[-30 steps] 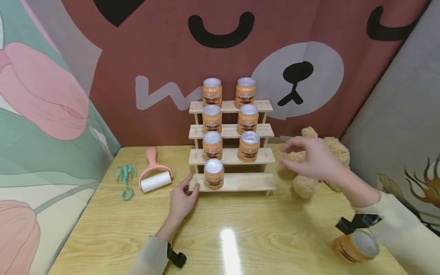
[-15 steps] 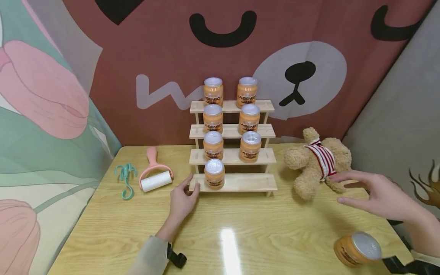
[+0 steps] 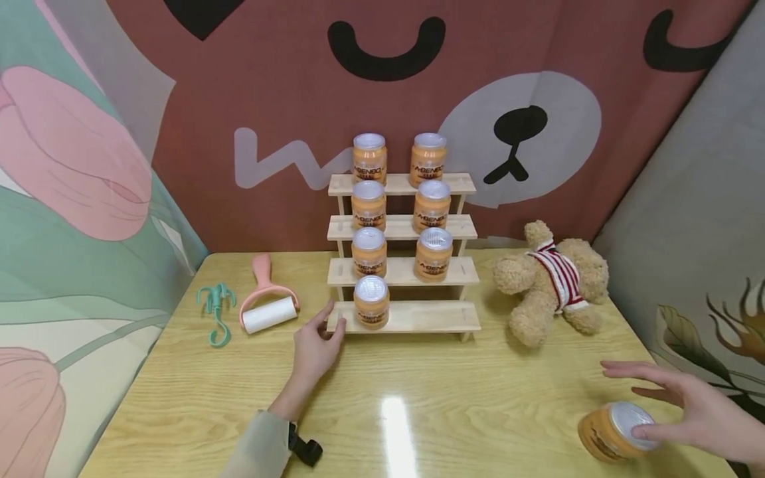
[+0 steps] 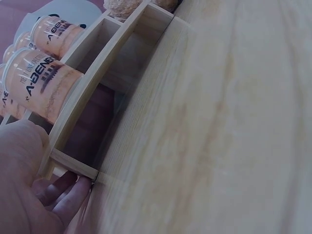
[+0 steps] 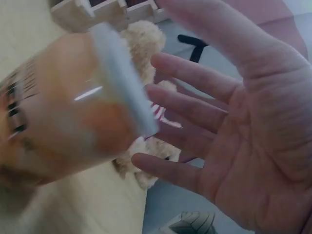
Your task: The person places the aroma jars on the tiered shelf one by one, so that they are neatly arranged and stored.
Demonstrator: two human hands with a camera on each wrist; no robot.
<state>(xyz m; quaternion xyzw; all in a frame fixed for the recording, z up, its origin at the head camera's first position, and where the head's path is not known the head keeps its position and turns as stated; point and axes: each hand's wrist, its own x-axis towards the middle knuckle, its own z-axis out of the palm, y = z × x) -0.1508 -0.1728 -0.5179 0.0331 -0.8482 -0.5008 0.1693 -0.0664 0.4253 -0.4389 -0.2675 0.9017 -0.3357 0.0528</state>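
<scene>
A small wooden tiered stand [image 3: 418, 317] holds several orange jars with silver lids. One jar [image 3: 371, 305] sits at the left of its lowest step. My left hand [image 3: 317, 348] grips the left end of that step; in the left wrist view the thumb lies above the board and fingers [image 4: 73, 200] are under it. At the front right, my right hand [image 3: 696, 408] is spread over and beside a single orange jar [image 3: 605, 435], the thumb overlapping its lid in the head view. In the right wrist view the fingers are extended near the lid [image 5: 124, 80], not curled round it.
A teddy bear [image 3: 552, 285] in a striped shirt lies right of the stand. Left of it are a pink-handled lint roller [image 3: 269, 309] and a green hook [image 3: 218, 312]. A printed curtain [image 3: 287, 86] closes off the table [image 3: 478, 398] behind.
My right hand has moved from beside the stand, rightward and toward the front, over to the lone jar. My left hand has stayed at the stand's left end.
</scene>
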